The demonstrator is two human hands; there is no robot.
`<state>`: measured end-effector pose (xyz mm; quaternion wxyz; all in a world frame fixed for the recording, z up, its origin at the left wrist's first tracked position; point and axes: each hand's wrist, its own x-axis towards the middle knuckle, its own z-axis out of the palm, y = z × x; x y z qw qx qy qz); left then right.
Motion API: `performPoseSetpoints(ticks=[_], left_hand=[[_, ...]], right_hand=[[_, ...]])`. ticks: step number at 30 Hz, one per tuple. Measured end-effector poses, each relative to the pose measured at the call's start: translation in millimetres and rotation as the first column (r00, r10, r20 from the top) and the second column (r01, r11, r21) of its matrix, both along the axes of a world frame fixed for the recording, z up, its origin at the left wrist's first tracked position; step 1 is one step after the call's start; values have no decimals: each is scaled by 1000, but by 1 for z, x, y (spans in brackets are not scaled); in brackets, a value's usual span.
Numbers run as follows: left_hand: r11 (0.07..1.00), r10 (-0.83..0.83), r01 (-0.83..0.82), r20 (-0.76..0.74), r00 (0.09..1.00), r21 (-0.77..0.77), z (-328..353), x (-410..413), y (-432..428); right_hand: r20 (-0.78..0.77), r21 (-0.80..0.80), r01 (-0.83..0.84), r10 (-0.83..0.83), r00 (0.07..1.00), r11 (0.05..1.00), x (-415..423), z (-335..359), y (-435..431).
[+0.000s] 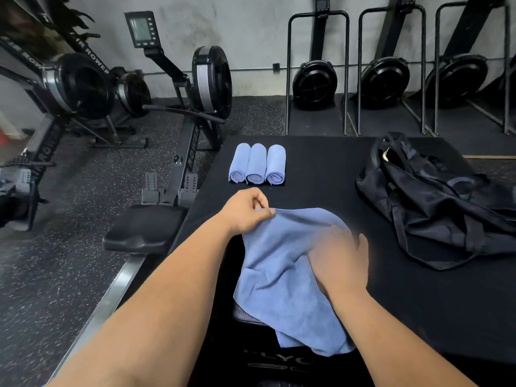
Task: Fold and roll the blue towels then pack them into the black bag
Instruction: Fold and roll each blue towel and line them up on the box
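An unrolled blue towel (pixel 282 275) hangs over the near edge of the black platform (pixel 321 174). My left hand (pixel 247 212) pinches the towel's upper left corner. My right hand (pixel 339 256), blurred by motion, lies on the towel's right side with its fingers spread and fairly straight. Three rolled blue towels (pixel 257 164) lie side by side at the back left of the platform. The black bag (pixel 441 205) sits crumpled on the platform's right side, its top gaping toward the back.
Rowing machines stand on the speckled floor to the left, one seat (pixel 145 227) close against the platform's left edge. More rowers (pixel 314 82) are stored upright along the back wall. Bare platform lies between the rolled towels and the bag.
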<state>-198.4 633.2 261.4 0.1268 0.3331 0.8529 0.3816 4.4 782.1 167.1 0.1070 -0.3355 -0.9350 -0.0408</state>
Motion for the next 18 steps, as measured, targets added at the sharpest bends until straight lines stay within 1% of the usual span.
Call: performPoseSetpoints(ticks=[1, 2, 3, 4, 5, 6, 7, 9, 11, 12, 13, 15, 16, 17, 18], left_hand=[[998, 59, -59, -98, 993, 6, 1, -4, -1], [990, 140, -140, -220, 965, 15, 2, -7, -4], [974, 216, -227, -349, 912, 11, 1, -6, -7], [955, 256, -296, -464, 848, -14, -1, -3, -9], [943, 257, -331, -544, 799, -40, -5, 3, -12], [946, 229, -319, -587, 777, -53, -12, 12, -14], [963, 171, -261, -609, 775, -62, -22, 22, -14], [990, 10, -92, -605, 796, -104, -43, 46, -13], [981, -109, 15, -488, 866, -192, -66, 68, -10], [962, -153, 38, -418, 895, -271, -76, 76, -8], [937, -182, 41, -382, 906, -348, -84, 82, -8], [896, -215, 33, -367, 905, -443, -91, 83, -7], [880, -231, 37, -359, 904, -474, -91, 81, -7], [864, -249, 45, -347, 904, -502, -89, 79, -6], [850, -262, 52, -336, 905, -525, -86, 79, -5]], right_hand=[[25, 0, 11, -11, 1000, 1000, 1, 2, 0], [49, -5, 20, -20, 999, 1000, 1, 3, 0], [67, -10, 26, -25, 997, 1000, 1, 5, -1], [81, -16, 30, -29, 996, 999, 1, 7, -1], [93, -19, 30, -28, 995, 999, 1, 8, -2], [102, -18, 27, -25, 994, 999, 1, 9, -2], [106, -16, 24, -22, 994, 1000, 1, 9, -2], [99, -25, 16, -14, 995, 1000, 1, 10, -2], [77, -20, 1, 1, 997, 1000, 1, 9, -2], [57, -3, -16, 16, 998, 1000, 1, 9, -2], [32, 19, -37, 36, 999, 999, 1, 11, 0], [-15, 67, -53, 55, 998, 996, -1, 20, 7], [-54, 64, -21, 25, 998, 998, -3, 24, 14], [-113, 26, 26, -23, 993, 999, -4, 30, 23], [-163, -50, 80, -87, 983, 996, -6, 35, 32]])
